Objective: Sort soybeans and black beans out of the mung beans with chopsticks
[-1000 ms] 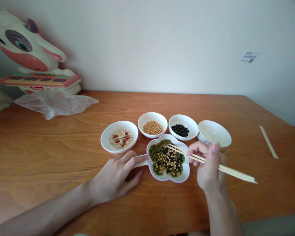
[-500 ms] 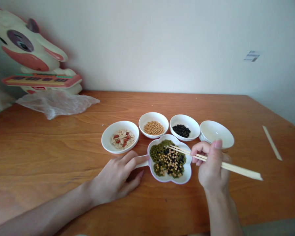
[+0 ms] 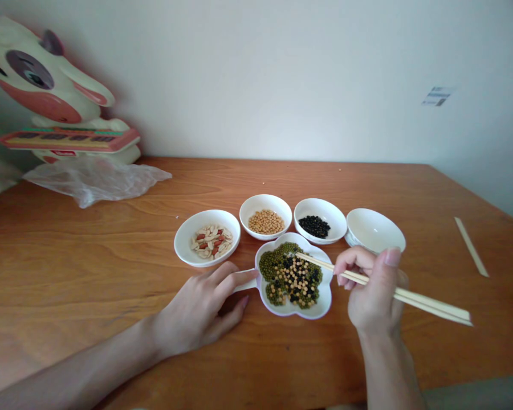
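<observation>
Now | L hand (image 3: 202, 310) half-open on handle (image 3: 247, 283) | R hand (image 3: 374, 290) pinching chopsticks (image 3: 431, 303) | dish (image 3: 324, 299) btwn

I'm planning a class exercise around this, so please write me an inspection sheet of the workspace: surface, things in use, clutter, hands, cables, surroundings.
Surface: brown wooden table; a few small specks toward the back.
Things in use: flower-shaped dish holding mixed beans; chopsticks, tips over its beans. Behind, left to right: nut bowl, tan-bean bowl, black-bean bowl, fourth bowl, partly hidden.
Clutter: crumpled plastic bag at left; pale strip at right.
Hands: left hand over the dish's handle, grip unclear; right hand holds the chopsticks.
Cables: nothing seen.
Surroundings: pale wall with label; cow-shaped toy at left.
</observation>
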Motion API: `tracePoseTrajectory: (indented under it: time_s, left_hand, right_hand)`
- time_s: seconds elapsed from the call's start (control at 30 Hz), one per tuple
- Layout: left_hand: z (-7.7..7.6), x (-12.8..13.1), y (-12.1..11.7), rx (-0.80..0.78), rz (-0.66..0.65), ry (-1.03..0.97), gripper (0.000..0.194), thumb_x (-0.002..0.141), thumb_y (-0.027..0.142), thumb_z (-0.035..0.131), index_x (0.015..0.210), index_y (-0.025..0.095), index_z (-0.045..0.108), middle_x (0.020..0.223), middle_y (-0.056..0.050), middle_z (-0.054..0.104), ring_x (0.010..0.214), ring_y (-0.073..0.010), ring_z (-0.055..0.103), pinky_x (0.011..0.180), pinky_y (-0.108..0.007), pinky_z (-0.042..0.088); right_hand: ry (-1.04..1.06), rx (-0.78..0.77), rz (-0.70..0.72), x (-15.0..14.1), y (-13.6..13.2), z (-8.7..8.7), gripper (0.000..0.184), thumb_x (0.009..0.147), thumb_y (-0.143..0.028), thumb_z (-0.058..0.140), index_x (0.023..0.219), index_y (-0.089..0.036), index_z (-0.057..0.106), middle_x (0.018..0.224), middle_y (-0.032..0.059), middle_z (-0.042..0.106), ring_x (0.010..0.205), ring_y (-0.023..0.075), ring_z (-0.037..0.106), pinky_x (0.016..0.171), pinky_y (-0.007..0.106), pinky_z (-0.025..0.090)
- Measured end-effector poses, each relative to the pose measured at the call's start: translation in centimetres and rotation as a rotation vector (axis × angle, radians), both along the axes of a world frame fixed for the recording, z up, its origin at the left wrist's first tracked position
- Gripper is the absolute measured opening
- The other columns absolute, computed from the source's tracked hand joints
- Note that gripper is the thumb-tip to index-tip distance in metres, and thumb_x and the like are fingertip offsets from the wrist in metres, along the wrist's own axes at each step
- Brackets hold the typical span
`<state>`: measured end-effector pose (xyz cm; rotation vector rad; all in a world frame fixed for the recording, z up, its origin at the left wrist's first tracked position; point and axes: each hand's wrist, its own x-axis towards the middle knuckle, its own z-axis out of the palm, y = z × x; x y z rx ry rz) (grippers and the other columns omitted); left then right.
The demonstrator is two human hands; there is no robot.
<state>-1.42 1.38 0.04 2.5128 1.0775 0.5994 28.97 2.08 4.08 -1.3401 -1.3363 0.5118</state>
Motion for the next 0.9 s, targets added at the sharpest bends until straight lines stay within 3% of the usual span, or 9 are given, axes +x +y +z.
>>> tracePoseTrajectory:
  time_s: [0.37, 0.9]
  left_hand:
    - [0.00, 0.02, 0.05, -0.030, 0.000, -0.001, 0.055, 0.105, 0.020, 0.057, 0.156, 0.033, 0.041, 0.122, -0.007, 0.066, 0.103, -0.0243, 0.072, 0.090, -0.044, 0.065]
    - [0.02, 0.03, 0.06, -0.004, 0.000, -0.002, 0.054, 0.104, 0.019, 0.059, 0.155, 0.032, 0.043, 0.121, -0.008, 0.068, 0.102, -0.0236, 0.074, 0.090, -0.042, 0.066]
  right_hand:
    - [-0.020, -0.073, 0.043, 0.16, 0.45, -0.90, 0.092, 0.103, -0.081, 0.009, 0.061, -0.022, 0.066, 0.049, 0.0035, 0.056, 0.047, 0.0152, 0.051, 0.046, 0.031, 0.036]
    - [0.009, -0.009, -0.024, -0.36, 0.26, -0.16, 0.089, 0.106, -0.077, 0.020, 0.057, -0.020, 0.068, 0.046, 0.0038, 0.056, 0.044, 0.0139, 0.050, 0.043, 0.029, 0.036]
